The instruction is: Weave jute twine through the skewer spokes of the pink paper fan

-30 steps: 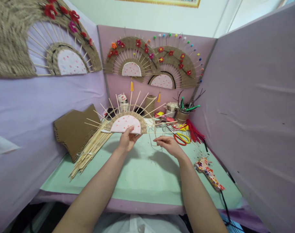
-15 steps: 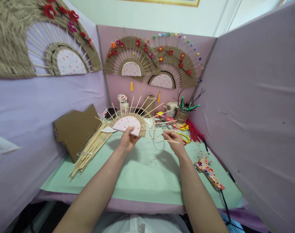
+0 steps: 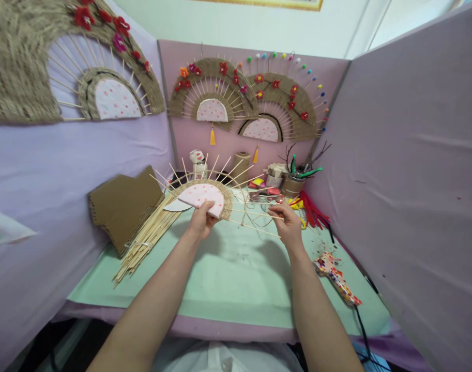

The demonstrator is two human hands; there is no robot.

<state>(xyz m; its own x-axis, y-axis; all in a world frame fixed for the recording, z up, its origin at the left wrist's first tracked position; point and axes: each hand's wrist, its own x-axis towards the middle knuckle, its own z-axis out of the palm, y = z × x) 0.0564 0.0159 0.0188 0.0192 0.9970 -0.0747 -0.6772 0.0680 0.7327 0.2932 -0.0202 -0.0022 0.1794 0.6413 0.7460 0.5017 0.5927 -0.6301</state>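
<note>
A half-round fan frame (image 3: pixel 200 195) with a pink dotted centre, a twine-wrapped band and thin sticks fanning out is held above the table. My left hand (image 3: pixel 202 219) grips its lower edge, thumb on top of the dotted cloth. Near the right-hand sticks, my right hand (image 3: pixel 288 222) has its fingers pinched together; what they hold, perhaps thin cord, is too small to make out. A loop of thin twine (image 3: pixel 243 196) runs around across the sticks and hangs at the right side.
At the left lie a bundle of sticks (image 3: pixel 142 243) and brown cardboard (image 3: pixel 125 206). A patterned glue gun (image 3: pixel 338 279) with a black cord is at the right. Behind are a twine spool (image 3: pixel 241 168), a tool can (image 3: pixel 292 185) and red strips (image 3: pixel 313 212). Finished fans (image 3: pixel 207 67) hang on the back panel.
My right hand has moved slightly right, away from the fan's band. The fan has tilted a little, its right-hand sticks pointing lower. My left hand keeps its grip.
</note>
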